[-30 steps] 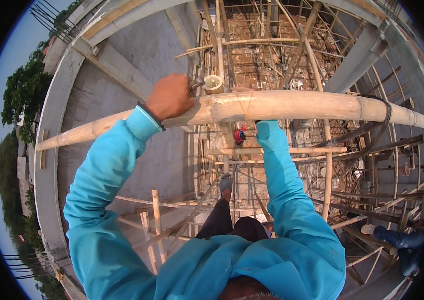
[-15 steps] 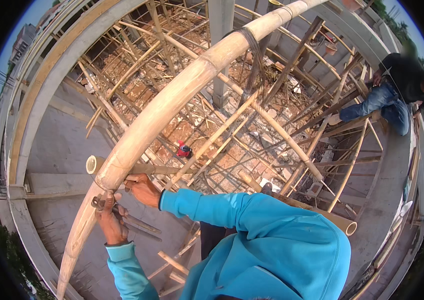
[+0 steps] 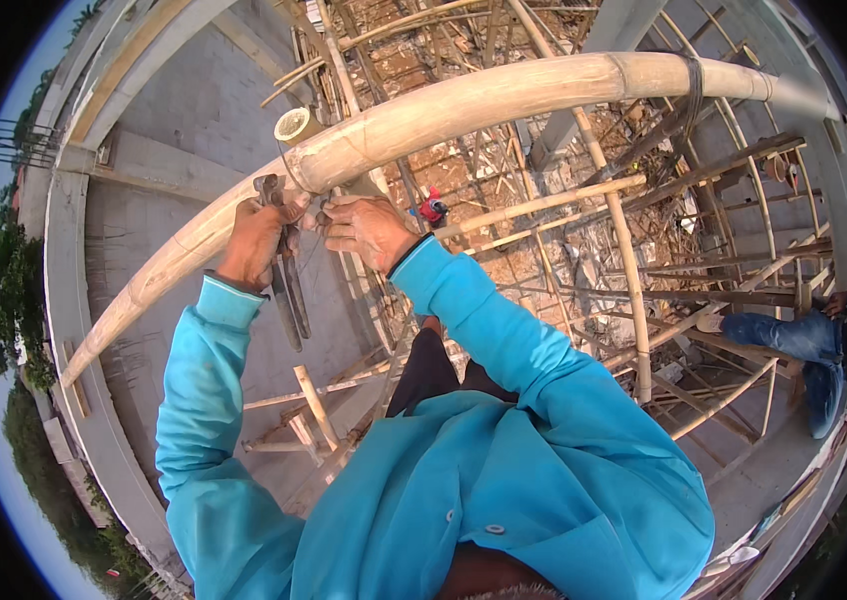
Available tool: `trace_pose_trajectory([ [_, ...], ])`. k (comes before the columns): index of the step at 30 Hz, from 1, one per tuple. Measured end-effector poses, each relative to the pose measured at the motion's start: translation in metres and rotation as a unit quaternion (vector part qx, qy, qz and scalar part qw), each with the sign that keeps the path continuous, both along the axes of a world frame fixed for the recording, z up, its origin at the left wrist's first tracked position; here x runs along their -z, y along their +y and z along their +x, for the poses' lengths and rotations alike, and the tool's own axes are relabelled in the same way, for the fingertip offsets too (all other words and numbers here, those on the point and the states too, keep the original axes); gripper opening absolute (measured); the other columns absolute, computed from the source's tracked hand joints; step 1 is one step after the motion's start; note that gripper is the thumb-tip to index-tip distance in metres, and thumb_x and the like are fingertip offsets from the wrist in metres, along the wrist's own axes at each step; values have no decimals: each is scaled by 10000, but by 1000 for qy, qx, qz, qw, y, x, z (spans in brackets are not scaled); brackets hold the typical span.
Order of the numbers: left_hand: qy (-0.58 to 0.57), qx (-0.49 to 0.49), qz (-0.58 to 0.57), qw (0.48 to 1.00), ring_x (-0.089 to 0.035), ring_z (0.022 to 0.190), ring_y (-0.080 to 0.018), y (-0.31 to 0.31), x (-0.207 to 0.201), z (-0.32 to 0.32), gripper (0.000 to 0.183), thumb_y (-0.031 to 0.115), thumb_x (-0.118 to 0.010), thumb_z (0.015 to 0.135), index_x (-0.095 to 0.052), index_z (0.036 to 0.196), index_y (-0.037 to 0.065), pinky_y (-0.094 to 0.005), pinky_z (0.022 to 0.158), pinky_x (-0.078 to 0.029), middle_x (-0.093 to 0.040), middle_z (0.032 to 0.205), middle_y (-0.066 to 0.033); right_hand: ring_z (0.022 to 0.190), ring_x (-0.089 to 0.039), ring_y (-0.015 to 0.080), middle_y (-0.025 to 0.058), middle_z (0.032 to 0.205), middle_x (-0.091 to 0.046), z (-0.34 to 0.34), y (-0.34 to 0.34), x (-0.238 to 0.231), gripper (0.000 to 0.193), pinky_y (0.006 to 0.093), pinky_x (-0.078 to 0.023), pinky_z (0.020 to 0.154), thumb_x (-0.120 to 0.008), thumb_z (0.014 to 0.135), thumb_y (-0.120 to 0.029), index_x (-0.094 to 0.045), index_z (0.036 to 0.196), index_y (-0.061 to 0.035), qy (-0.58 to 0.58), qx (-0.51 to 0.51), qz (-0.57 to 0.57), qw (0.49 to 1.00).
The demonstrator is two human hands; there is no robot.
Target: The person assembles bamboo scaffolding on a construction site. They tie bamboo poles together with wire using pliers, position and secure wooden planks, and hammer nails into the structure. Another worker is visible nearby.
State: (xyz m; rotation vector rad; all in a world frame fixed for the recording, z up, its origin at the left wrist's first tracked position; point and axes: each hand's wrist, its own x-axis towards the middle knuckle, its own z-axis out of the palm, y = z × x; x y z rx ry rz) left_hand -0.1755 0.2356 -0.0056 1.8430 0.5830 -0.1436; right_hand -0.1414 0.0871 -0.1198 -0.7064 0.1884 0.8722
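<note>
My left hand (image 3: pixel 254 243) is closed round a pair of metal pincers (image 3: pixel 290 305). Their jaws rest against the underside of a thick bamboo pole (image 3: pixel 474 103), and the two handles hang down below my fist. Just to the right, my right hand (image 3: pixel 372 232) has its fingertips pinched together on a thin wire (image 3: pixel 316 240) beneath the pole. That wire runs round the pole where the cut end of a second bamboo piece (image 3: pixel 297 124) sticks out behind it. My fingers partly hide the wire.
Far below lies rubble-strewn ground with a small figure in red (image 3: pixel 433 208). Crossed bamboo scaffolding (image 3: pixel 624 250) fills the middle and right. Another person in jeans (image 3: pixel 789 338) sits at the far right. A concrete beam (image 3: pixel 69 260) runs along the left, and dark binding (image 3: pixel 694 85) wraps the pole.
The view has turned, so the pole now lies flatter across the top. My right hand has shifted from against the pole to just below it, beside the pincers, fingers pinched.
</note>
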Motion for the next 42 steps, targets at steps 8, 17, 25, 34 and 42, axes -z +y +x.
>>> trace_pose_trajectory([
  [8,-67,27,-50,996,-589,591,-116,-27,-1,-7,166,95,-762,887,-694,971,-30,-250,497,-448,-679,770,-52,895,-686,242,130,1088,-680,-2,1,-11,278,349,-572,757,-566,986,-98,-607,1222,44,-10,89,-71,993],
  [17,4,1,-35,999,-510,446,-121,-23,4,-2,181,122,-772,900,-685,866,-33,-298,380,-356,-614,634,-50,837,-659,215,119,1036,-679,8,-7,-12,248,343,-549,717,-519,979,-122,-643,1134,28,27,36,-85,995],
  [25,14,21,-9,1000,-545,489,-95,-22,9,-3,260,243,-789,900,-672,989,29,-251,405,-396,-654,750,-31,704,-560,145,40,929,-639,-10,-5,-34,192,301,-496,660,-596,953,-135,-681,1050,8,29,95,-30,995],
  [34,-7,74,24,997,-485,510,-56,-18,6,1,145,156,-778,893,-716,946,36,-241,445,-375,-650,728,6,678,-586,163,71,790,-662,-48,2,-19,159,324,-444,608,-651,938,-82,-714,1028,34,-254,171,-107,946],
  [42,-56,-5,164,985,-480,510,-66,-34,21,-10,241,202,-762,908,-730,1027,-5,-242,462,-415,-633,739,-19,785,-640,407,167,830,-652,-20,-4,9,107,485,-513,685,-648,833,-4,-692,931,-7,-539,242,-319,741],
])
